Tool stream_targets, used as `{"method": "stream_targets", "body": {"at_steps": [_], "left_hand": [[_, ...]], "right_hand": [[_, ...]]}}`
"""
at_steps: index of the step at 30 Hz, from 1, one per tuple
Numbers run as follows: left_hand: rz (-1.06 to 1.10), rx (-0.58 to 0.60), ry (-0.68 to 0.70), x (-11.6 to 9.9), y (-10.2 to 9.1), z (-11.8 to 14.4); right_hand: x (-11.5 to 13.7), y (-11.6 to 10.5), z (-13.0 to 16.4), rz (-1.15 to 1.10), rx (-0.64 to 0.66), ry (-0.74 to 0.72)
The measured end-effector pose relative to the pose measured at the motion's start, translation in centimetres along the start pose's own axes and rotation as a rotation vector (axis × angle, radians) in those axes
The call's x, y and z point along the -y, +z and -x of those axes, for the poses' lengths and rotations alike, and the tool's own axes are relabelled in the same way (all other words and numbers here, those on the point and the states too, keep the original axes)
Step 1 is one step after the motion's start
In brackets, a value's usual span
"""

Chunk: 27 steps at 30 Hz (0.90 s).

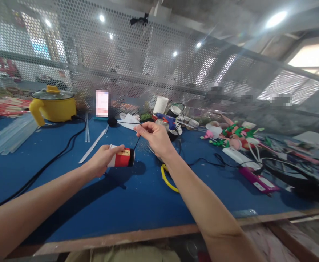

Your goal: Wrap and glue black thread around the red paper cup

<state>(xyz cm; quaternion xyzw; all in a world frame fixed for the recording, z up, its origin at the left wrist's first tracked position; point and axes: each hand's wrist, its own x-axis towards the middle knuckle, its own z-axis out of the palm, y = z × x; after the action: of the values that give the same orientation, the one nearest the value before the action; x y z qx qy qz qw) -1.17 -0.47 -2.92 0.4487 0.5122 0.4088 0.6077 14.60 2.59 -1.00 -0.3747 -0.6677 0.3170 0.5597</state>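
Observation:
My left hand (101, 159) is closed around a paper cup (122, 157) with a red and gold label, tipped on its side above the table. Black yarn covers the cup's right end. From there a strand of black yarn (137, 142) runs taut up to my right hand (152, 135), which pinches it between thumb and fingers. The yarn continues left to a black yarn ball (112, 122) on the table. Below my right forearm lies a yellow loop (168, 179), partly hidden by the arm.
On the blue table (116, 218) stand a yellow electric pot (57, 107) with a trailing black cable, and a lit phone (102, 103). A blue glue gun (166, 119) lies behind my right hand. Rightward are craft flowers (235, 134) and a power strip (241, 159). Perforated metal backs the table.

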Motion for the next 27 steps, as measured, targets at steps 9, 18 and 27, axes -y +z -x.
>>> {"method": "stream_targets", "body": {"at_steps": [9, 18, 27], "left_hand": [[-0.109, 0.046, 0.088, 0.7, 0.2, 0.2], [-0.221, 0.114, 0.293, 1.0, 0.3, 1.0], [-0.328, 0.157, 0.378, 0.8, 0.3, 1.6]], "right_hand": [[-0.3, -0.1, -0.1, 0.128, -0.017, -0.029], [-0.8, -0.1, 0.0, 0.154, 0.026, 0.032], [-0.7, 0.4, 0.3, 0.147, 0.061, 0.133]]}}
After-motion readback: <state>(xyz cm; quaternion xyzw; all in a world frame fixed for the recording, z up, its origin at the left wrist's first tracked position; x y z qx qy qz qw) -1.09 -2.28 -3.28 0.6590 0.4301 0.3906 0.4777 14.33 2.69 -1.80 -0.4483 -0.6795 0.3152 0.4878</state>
